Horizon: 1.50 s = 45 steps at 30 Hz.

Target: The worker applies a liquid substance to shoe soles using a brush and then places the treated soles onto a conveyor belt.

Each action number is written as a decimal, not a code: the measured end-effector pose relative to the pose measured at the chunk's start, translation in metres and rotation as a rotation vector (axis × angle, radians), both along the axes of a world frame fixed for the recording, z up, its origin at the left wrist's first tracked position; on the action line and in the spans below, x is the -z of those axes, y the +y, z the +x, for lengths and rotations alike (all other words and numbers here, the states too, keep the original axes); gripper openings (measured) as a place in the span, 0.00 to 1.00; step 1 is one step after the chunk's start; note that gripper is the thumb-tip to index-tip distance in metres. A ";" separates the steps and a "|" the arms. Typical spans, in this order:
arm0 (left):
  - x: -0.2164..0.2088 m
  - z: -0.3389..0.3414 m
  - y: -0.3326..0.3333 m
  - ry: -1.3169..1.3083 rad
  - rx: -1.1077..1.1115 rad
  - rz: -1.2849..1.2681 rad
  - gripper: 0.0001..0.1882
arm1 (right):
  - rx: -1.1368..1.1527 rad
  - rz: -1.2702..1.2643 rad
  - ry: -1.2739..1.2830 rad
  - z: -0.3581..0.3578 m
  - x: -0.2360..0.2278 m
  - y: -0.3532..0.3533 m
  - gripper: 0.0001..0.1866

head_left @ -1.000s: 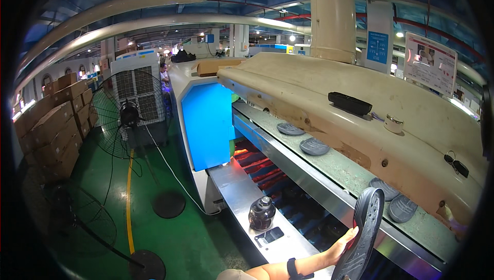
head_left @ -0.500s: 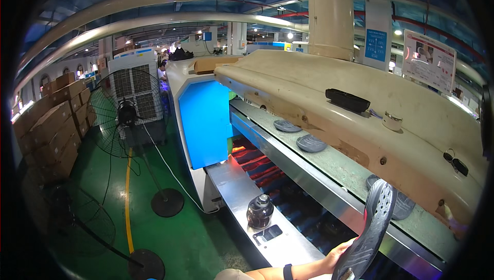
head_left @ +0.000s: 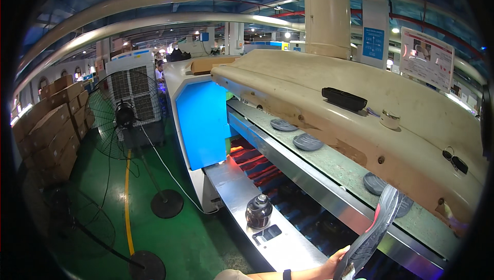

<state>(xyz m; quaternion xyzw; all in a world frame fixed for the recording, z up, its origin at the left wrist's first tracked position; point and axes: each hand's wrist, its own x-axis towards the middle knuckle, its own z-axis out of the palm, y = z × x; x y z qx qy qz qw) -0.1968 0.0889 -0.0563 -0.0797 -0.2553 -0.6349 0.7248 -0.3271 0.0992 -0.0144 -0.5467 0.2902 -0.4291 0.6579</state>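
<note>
My left hand [head_left: 337,262], with a black band on its wrist, comes in at the lower right. Its fingers are closed around the lower part of a dark grey shoe sole [head_left: 368,239]. The sole stands nearly upright and leans right, with a pinkish-red strip along its left edge. Its upper end overlaps the conveyor belt [head_left: 339,166], where grey soles lie: one at the far end [head_left: 283,125], another nearer [head_left: 308,142], and more behind the held one [head_left: 374,183]. A small shiny patch shows low on the held sole; I cannot make it out. My right hand is out of sight.
A dark bottle [head_left: 259,211] and a phone [head_left: 267,235] rest on the metal ledge [head_left: 298,249]. Glowing red rollers [head_left: 247,160] run below the belt. The beige machine hood [head_left: 288,82] overhangs it. At left stand fans [head_left: 124,114] and stacked cartons [head_left: 51,131].
The held sole has turned slightly, so its holed face shows less and its pinkish edge more. My left hand keeps its grip. The whole view has shifted slightly.
</note>
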 end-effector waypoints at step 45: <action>0.010 0.001 0.029 0.132 0.149 0.087 0.29 | 0.184 0.022 -0.220 -0.033 0.028 0.031 0.15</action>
